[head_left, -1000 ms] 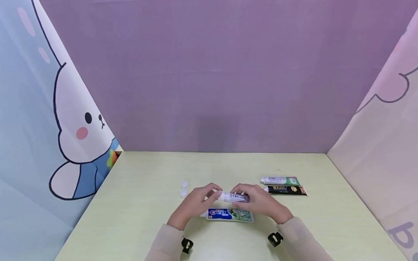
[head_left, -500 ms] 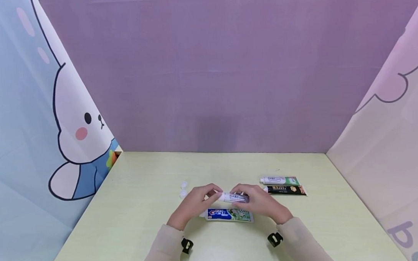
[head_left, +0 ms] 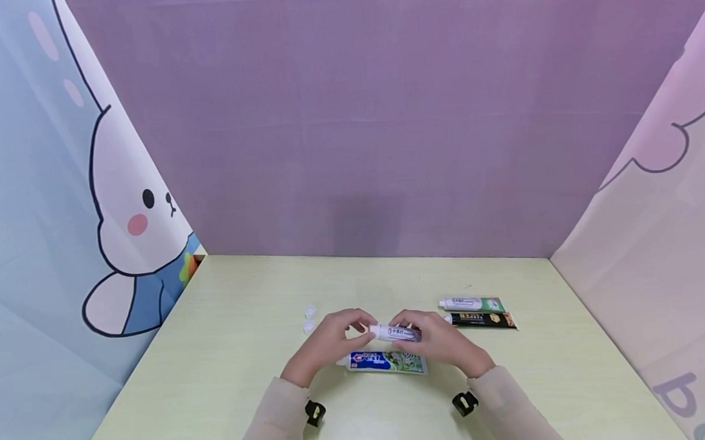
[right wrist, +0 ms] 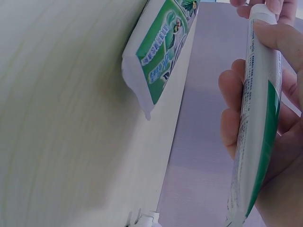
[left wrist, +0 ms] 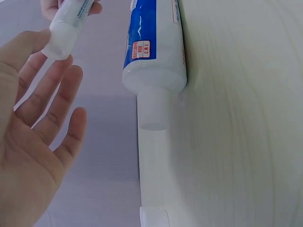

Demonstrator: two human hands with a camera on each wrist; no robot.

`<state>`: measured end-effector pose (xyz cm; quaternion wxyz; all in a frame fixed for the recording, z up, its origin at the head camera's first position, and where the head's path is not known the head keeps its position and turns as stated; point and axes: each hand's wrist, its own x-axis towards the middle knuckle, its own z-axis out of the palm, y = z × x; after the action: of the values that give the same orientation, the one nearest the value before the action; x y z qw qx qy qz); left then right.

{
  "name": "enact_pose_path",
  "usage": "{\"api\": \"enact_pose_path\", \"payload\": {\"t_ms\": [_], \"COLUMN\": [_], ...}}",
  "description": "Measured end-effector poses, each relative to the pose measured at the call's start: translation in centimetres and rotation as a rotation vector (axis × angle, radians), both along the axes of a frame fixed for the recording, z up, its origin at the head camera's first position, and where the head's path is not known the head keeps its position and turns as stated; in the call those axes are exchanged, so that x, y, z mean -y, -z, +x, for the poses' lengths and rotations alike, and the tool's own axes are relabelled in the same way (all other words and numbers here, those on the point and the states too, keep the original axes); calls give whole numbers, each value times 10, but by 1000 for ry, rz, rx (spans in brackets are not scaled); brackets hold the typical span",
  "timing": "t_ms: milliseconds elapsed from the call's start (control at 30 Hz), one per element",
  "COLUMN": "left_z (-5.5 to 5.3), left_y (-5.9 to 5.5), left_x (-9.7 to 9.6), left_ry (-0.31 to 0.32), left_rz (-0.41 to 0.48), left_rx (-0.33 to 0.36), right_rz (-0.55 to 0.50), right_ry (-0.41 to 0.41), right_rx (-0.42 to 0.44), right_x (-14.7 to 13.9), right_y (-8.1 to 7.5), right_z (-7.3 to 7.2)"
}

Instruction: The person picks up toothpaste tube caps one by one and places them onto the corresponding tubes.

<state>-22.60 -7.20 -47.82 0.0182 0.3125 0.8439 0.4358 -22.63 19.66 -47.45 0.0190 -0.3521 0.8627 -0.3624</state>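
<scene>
A white-and-green toothpaste tube [right wrist: 258, 94] is held above the table in my right hand [head_left: 441, 337], with the fingers wrapped around its body. At the tube's left end, my left hand [head_left: 328, 344] pinches the white cap [left wrist: 61, 40] between thumb and forefinger; its other fingers are spread loosely. In the head view, a blue-and-green Crest toothpaste tube [head_left: 386, 362] lies just below both hands, its white end pointing left. Part of the held tube is hidden behind the right hand's fingers in the head view.
To the right lie a second white-and-green tube [head_left: 472, 304] and a black tube [head_left: 481, 320], side by side. Two small white caps [head_left: 309, 326] sit left of the left hand. The pale wooden table [head_left: 230, 379] ends at a purple backdrop [head_left: 372, 128].
The left fingertips have shifted slightly on the cap, and more of its white end shows. The right hand, the tube and the things on the table look the same.
</scene>
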Motion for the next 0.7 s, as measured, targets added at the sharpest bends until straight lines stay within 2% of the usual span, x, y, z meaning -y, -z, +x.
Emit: {"api": "enact_pose_path", "payload": {"t_ms": [233,467,533,700], "left_z": [0,-1,-2,-1], "left_y": [-1,2,3,3], "left_x": [0,-1,-1,-2], "left_ry": [-1,29,23,1], "left_rz": [-12,22,14,-36], "left_rx": [-45,-105,-106,-51], "right_rz": [2,0,0,-5], "right_ry": [-6,-9,-3,-9], "right_rx": [-3,9,11,4], "right_x": [0,0,-1,-1], "right_y": [0,0,0,1], "right_z": [0,0,0,0]}}
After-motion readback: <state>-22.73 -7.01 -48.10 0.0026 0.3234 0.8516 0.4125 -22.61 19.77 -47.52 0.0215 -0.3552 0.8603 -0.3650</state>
